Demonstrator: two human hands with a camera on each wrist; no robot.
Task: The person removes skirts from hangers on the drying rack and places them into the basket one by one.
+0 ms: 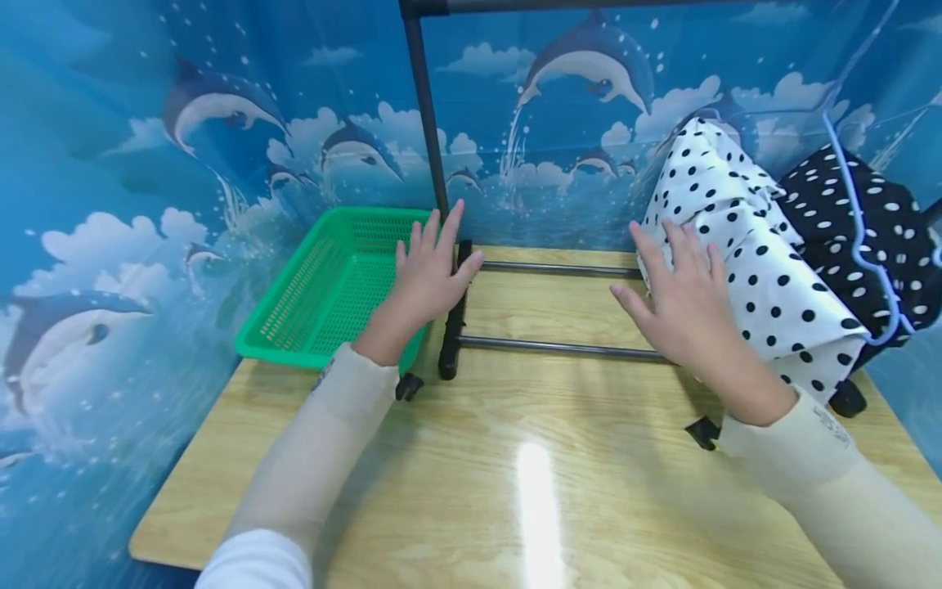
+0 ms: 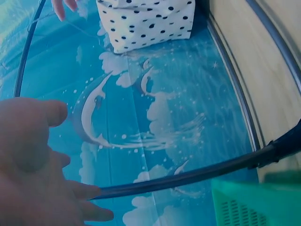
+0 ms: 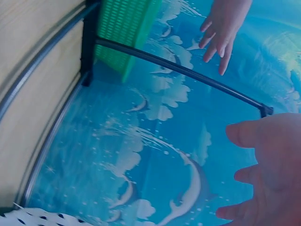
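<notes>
Both hands are hovering over the table (image 1: 515, 458), fingers straight and spread, gripping nothing.

Left hand (image 1: 427, 274): palm down, fingers fanned, reaching forward beside the upright post of the black garment rack (image 1: 430, 123). The green basket (image 1: 324, 286) is sitting just to the outer side of this hand, partly under the wrist; nothing is showing inside it. The rack's black foot bar (image 1: 452, 323) is lying just inward of the thumb. Whether the fingertips are touching post or basket rim, I cannot tell. In the left wrist view the hand (image 2: 33, 179) is reading as open too, with the dark rail crossing beyond the fingers.

Right hand (image 1: 684, 307): flat, fingers extended, lying against or just beside the white polka-dot garment (image 1: 743, 245), which is hanging down at the far outer side of this hand. Contact looks likely at the fingertips but no fold is being pinched. The black polka-dot garment (image 1: 868, 237) is hanging further out, past the white one, with a blue hanger wire (image 1: 857, 213) looping over it. The right wrist view shows the right hand (image 3: 273, 174) open.

Progress, as judged: early. Both garments are hanging at the rack and the basket is holding nothing visible, so no item is lifted or moved. Left: grasping the white garment, then whatever follows
</notes>
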